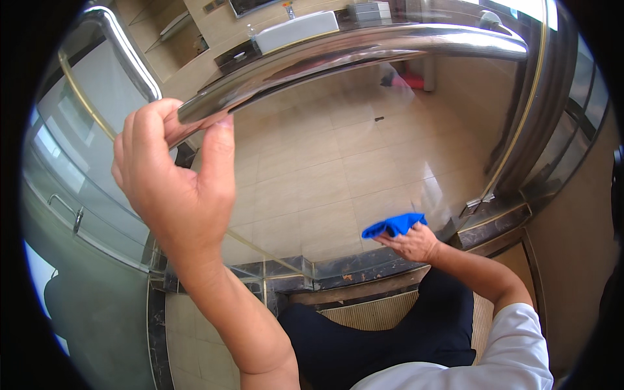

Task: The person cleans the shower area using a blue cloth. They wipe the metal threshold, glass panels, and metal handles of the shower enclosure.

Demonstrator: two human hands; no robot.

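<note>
My left hand [173,180] is wrapped around the left end of a thick, shiny metal rail [351,57]; its thumb is below the rail and the fingers curl over the far side. Lower right, my right hand [415,243] holds a folded blue cloth [396,225], which looks slightly blurred. The cloth is at a clear curved glass panel [312,180], through which floor tiles show. Whether it touches the glass cannot be told for certain. Both arms are spread apart, the left one reaching higher and nearer to the camera.
A dark stone curb [370,265] runs beneath the glass. Beyond stand a white washbasin [298,30], a clear bottle [251,33] and a grey box [369,10] on a dark counter. Left, a glass door carries a metal handle [78,220]. A ribbed mat [375,312] lies by my legs.
</note>
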